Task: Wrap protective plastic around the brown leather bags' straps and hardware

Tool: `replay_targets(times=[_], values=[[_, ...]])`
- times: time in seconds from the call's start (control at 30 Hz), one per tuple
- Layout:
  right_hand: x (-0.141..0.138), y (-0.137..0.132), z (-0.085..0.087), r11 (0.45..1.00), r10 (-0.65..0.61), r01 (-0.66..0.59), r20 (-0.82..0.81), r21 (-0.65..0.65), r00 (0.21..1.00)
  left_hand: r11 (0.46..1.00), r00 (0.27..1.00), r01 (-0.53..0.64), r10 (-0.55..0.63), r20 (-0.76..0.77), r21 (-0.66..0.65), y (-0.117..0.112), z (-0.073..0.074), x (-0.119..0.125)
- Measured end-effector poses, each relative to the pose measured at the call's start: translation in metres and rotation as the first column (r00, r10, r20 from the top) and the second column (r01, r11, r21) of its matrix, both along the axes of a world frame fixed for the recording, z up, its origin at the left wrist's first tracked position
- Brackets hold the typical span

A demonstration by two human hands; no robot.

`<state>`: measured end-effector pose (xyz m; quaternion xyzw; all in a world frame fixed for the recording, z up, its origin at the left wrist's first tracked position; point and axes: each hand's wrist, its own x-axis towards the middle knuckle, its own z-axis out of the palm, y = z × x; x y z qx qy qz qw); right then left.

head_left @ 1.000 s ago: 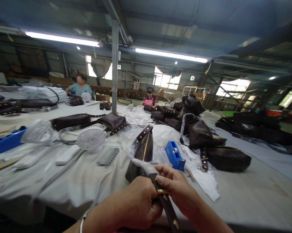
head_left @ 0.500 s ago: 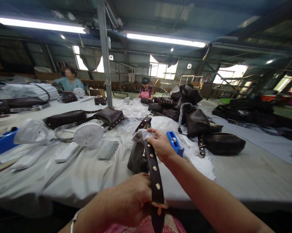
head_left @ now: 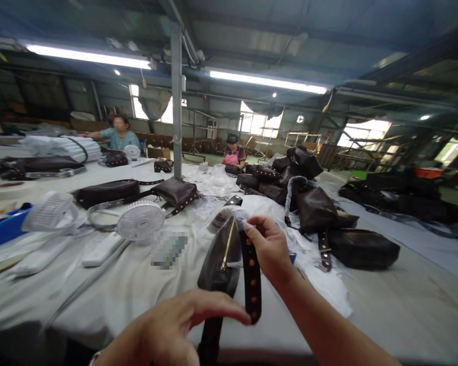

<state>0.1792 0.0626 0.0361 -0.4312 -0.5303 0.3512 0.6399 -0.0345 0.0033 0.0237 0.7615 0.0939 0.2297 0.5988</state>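
Note:
My right hand [head_left: 269, 246] pinches a dark studded strap [head_left: 252, 274] near its top, where clear plastic wrap [head_left: 241, 219] covers it. The strap hangs down with its metal studs facing me. My left hand [head_left: 175, 325] is below, its fingers apart and one digit stretched out so that the tip meets the strap's lower end. Between the hands and just behind them stands a dark brown leather bag [head_left: 215, 254] with a gold zipper [head_left: 227, 246]. Another dark strap length [head_left: 211, 333] passes beside my left hand.
White fans [head_left: 141, 221] and a blue tray [head_left: 5, 229] are on the left of the cloth-covered table [head_left: 118, 290]. Dark bags [head_left: 316, 208] and white wrapping [head_left: 320, 274] lie to the right. Behind a metal post [head_left: 177, 101], two people sit across the table.
My left hand has loosened from the strap's buckle part and spread its fingers. The buckle has gone out of sight. My right hand has moved slightly right and down with the strap, baring the zipper.

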Motion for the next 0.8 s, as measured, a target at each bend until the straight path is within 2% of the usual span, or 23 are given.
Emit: replay_targets(times=[0.07,0.13,0.2,0.3,0.37,0.47,0.5,0.53,0.57,0.6,0.63,0.67,0.7,0.73,0.8], values=[[-0.014,-0.032,-0.003,0.995,-0.024,0.011,0.146,0.094,0.989,0.968,0.984,-0.093,0.125,0.126,-0.235,0.013,-0.001,0.000],[-0.022,-0.058,-0.004,0.963,-0.073,-0.014,0.311,0.270,0.948,0.898,0.944,-0.135,0.245,0.221,-0.419,0.022,-0.004,0.007],[-0.027,-0.075,-0.004,0.898,-0.126,-0.086,0.439,0.432,0.890,0.828,0.916,-0.175,0.335,0.219,-0.533,0.027,-0.005,0.014],[-0.031,-0.081,-0.005,0.814,-0.115,-0.229,0.534,0.534,0.837,0.735,0.887,-0.249,0.435,0.157,-0.631,0.029,0.004,0.017],[-0.034,-0.078,-0.009,0.756,-0.021,-0.363,0.575,0.545,0.818,0.720,0.871,-0.282,0.469,0.145,-0.635,0.026,0.016,0.011],[-0.034,-0.071,-0.016,0.630,0.270,-0.619,0.616,0.469,0.740,0.745,0.891,-0.322,0.447,0.079,-0.584,0.014,0.037,-0.003],[-0.031,-0.069,-0.017,0.594,0.348,-0.666,0.603,0.451,0.718,0.753,0.896,-0.342,0.441,0.045,-0.563,0.010,0.043,-0.008],[-0.028,-0.066,-0.017,0.604,0.376,-0.664,0.577,0.441,0.725,0.754,0.897,-0.367,0.443,0.008,-0.545,0.006,0.048,-0.012],[-0.025,-0.062,-0.015,0.663,0.335,-0.601,0.542,0.447,0.771,0.749,0.891,-0.396,0.453,-0.025,-0.531,0.003,0.051,-0.015],[-0.021,-0.058,-0.012,0.744,0.223,-0.483,0.510,0.461,0.831,0.739,0.879,-0.429,0.474,-0.052,-0.519,0.001,0.053,-0.017],[-0.018,-0.052,-0.008,0.810,0.070,-0.338,0.495,0.478,0.866,0.722,0.864,-0.460,0.498,-0.074,-0.516,-0.001,0.053,-0.018],[-0.016,-0.045,-0.004,0.838,-0.075,-0.218,0.501,0.500,0.862,0.702,0.852,-0.482,0.516,-0.092,-0.524,-0.002,0.052,-0.016],[-0.016,-0.037,0.001,0.832,-0.179,-0.161,0.530,0.532,0.829,0.685,0.845,-0.495,0.523,-0.113,-0.535,-0.004,0.050,-0.014],[-0.016,-0.028,0.005,0.799,-0.231,-0.188,0.580,0.572,0.781,0.677,0.850,-0.490,0.509,-0.132,-0.549,-0.005,0.047,-0.011],[-0.020,-0.008,0.012,0.699,-0.234,-0.378,0.693,0.608,0.682,0.673,0.867,-0.479,0.465,-0.181,-0.564,-0.010,0.039,-0.003]])
